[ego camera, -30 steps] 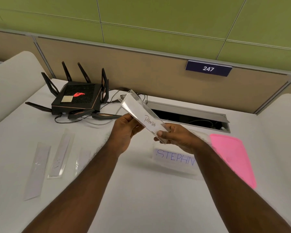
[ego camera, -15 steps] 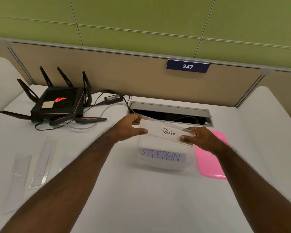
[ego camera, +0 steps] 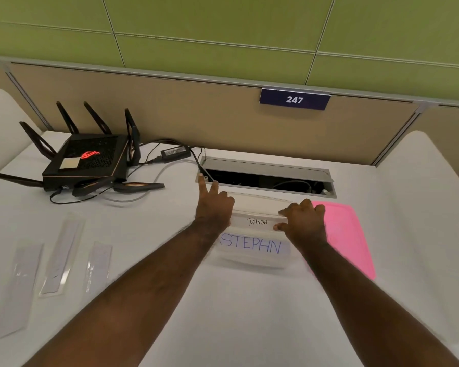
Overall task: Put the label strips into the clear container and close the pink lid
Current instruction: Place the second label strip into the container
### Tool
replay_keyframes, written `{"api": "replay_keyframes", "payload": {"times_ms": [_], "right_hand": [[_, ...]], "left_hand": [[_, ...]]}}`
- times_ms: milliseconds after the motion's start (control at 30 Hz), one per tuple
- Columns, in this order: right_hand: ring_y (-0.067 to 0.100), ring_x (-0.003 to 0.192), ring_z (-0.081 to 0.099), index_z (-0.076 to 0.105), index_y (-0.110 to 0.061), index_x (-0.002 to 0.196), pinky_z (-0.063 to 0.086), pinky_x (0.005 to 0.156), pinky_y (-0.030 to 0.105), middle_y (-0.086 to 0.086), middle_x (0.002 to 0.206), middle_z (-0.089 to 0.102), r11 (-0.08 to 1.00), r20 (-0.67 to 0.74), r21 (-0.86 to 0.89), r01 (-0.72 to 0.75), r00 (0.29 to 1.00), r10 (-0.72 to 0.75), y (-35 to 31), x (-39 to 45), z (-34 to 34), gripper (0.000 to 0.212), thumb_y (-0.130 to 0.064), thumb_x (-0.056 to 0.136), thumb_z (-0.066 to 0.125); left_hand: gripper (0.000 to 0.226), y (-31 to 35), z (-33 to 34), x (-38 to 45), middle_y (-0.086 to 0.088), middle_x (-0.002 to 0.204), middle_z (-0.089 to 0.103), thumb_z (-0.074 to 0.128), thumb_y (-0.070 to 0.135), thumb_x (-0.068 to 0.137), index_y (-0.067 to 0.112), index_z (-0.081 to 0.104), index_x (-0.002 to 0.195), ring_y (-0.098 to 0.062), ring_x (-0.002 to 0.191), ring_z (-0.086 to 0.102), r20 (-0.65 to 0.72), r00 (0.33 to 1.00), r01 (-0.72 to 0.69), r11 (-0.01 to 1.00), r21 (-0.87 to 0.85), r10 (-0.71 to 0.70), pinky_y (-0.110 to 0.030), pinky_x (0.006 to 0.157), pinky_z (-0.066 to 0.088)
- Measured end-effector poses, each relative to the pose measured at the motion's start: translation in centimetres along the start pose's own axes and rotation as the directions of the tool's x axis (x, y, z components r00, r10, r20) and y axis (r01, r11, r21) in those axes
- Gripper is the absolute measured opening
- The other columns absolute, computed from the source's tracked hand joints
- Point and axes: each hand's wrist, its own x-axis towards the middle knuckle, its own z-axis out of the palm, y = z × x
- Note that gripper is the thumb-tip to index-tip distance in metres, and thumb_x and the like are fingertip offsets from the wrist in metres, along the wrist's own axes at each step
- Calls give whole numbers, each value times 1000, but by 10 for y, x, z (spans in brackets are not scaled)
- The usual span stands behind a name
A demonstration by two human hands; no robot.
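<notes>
On the white desk (ego camera: 236, 313), both hands, left hand (ego camera: 214, 207) and right hand (ego camera: 302, 221), pinch the PANDA strip (ego camera: 257, 221) over the clear container (ego camera: 252, 256).

We note a matt white table (ego camera: 223, 327). The clear container (ego camera: 252, 260) looks like cloudy, smooth plastic; the pink lid (ego camera: 347, 234) is glossy plastic. Label strips (ego camera: 60, 256) are shiny transparent film. The router (ego camera: 88, 161) is matt black plastic, the cable hatch (ego camera: 265, 168) brushed metal.
</notes>
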Motion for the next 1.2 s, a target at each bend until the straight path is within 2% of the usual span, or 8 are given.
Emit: {"api": "replay_keyframes", "payload": {"times_ms": [100, 200, 333, 467, 700, 900, 1033, 1200], "right_hand": [[24, 108, 51, 69, -27, 111, 27, 91, 44, -3, 104, 73, 999, 24, -30, 11, 1000, -11, -8, 2, 8, 43, -55, 79, 67], [25, 110, 50, 69, -22, 107, 27, 94, 46, -1, 102, 74, 997, 62, -74, 39, 997, -34, -14, 4, 14, 39, -51, 82, 65], [28, 113, 49, 69, -19, 103, 28, 98, 48, 1, 103, 73, 988, 115, -134, 77, 991, -61, -18, 6, 16, 31, -45, 87, 61], [28, 112, 51, 69, -17, 100, 28, 99, 49, 1, 102, 72, 986, 151, -144, 77, 987, -55, -23, 7, 15, 23, -36, 90, 59], [25, 114, 53, 63, -24, 119, 32, 99, 47, 0, 115, 69, 988, 92, -137, 75, 994, -63, -26, 8, 6, 29, -29, 94, 50], [25, 109, 59, 68, -28, 116, 36, 88, 42, -2, 116, 71, 977, -216, 149, 153, 969, -119, -70, 14, -34, 29, -26, 89, 56], [23, 111, 59, 67, -26, 119, 38, 91, 44, -4, 120, 69, 904, -302, 237, 356, 912, -279, -127, 7, -51, 32, -24, 89, 58], [19, 141, 32, 43, -27, 143, 15, 115, 43, -3, 151, 42, 804, -117, 318, 503, 862, -494, -206, -17, -28, 49, -34, 94, 47]], "left_hand": [[16, 6, 0, 0, -2, 96, 71, 69, 22, 78, 20, 71, 93, -41, 137, 34, 4, 1000, 12, 997, 82, -13, -72, 104, -15], [19, 12, 3, 1, -5, 86, 71, 57, 3, 80, 15, 71, 83, -45, 142, 24, 30, 998, 49, 994, 102, -52, -72, 103, -19], [5, 22, 11, 5, -6, 100, 73, 66, 18, 82, 17, 71, 84, -43, 144, 20, 131, 988, 66, 991, 119, -82, -72, 101, -23], [19, 25, 21, 6, -6, 123, 66, 64, 30, 84, 20, 70, 100, -41, 146, 14, 166, 982, 71, 991, 111, -89, -74, 103, -19], [40, 9, 19, -7, 2, 142, 50, 47, 30, 90, 28, 56, 129, -26, 147, 16, -17, 998, 50, 979, -199, -55, -69, 106, -14], [39, -30, 22, -59, 5, 136, 57, 51, 33, 84, 31, 61, 122, -23, 141, 33, -249, 910, 183, 860, -476, -331, -66, 112, 4], [45, -61, 44, -113, 2, 144, 50, 55, 33, 84, 29, 55, 128, -25, 144, 28, -146, 841, 377, 759, -531, -520, -66, 112, 7], [61, -87, 85, -195, -3, 154, 35, 59, 36, 84, 23, 42, 141, -29, 147, 19, 80, 770, 573, 631, -523, -633, -67, 111, 10]]}}
